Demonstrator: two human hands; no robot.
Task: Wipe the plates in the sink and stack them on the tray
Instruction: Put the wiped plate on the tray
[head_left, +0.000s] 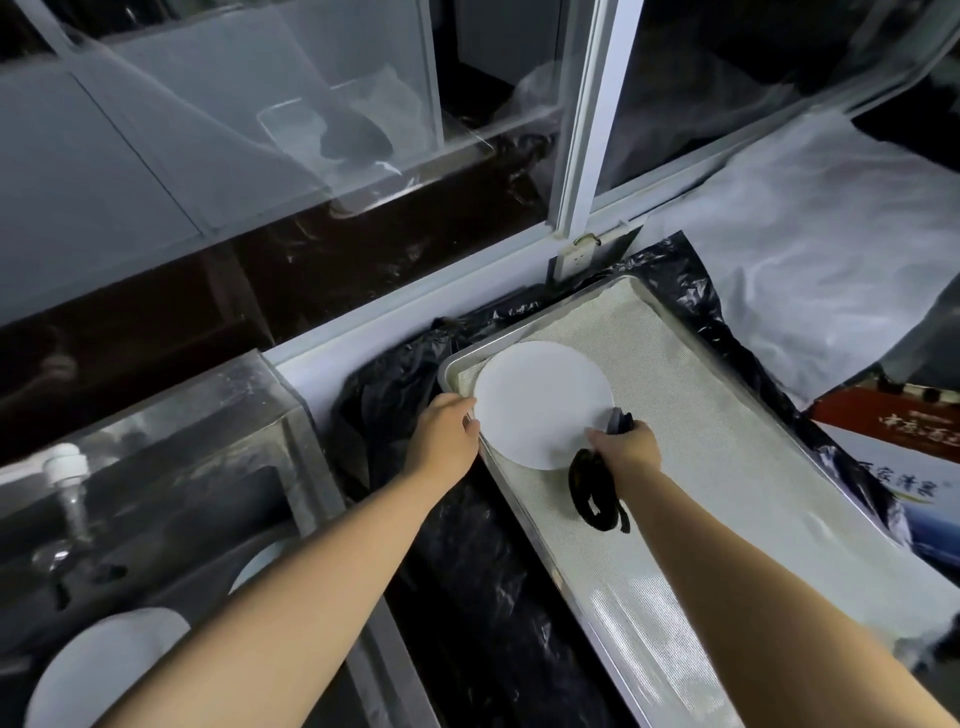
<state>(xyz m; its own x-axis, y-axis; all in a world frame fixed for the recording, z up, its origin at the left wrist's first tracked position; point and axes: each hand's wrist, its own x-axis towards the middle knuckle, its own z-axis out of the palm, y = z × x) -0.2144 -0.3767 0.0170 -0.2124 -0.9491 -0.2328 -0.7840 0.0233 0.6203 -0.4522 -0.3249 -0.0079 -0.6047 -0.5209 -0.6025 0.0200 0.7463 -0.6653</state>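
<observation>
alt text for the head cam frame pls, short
Both hands set a white plate on a lined metal tray; the left hand holds its edge, the right hand also grips a dark cloth. More white plates sit in the sink.

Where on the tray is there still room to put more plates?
The tray has one white plate at its far left corner, held by the left hand and right hand, which also grips a dark cloth. The mat right of the plate and toward the near end is bare.
</observation>
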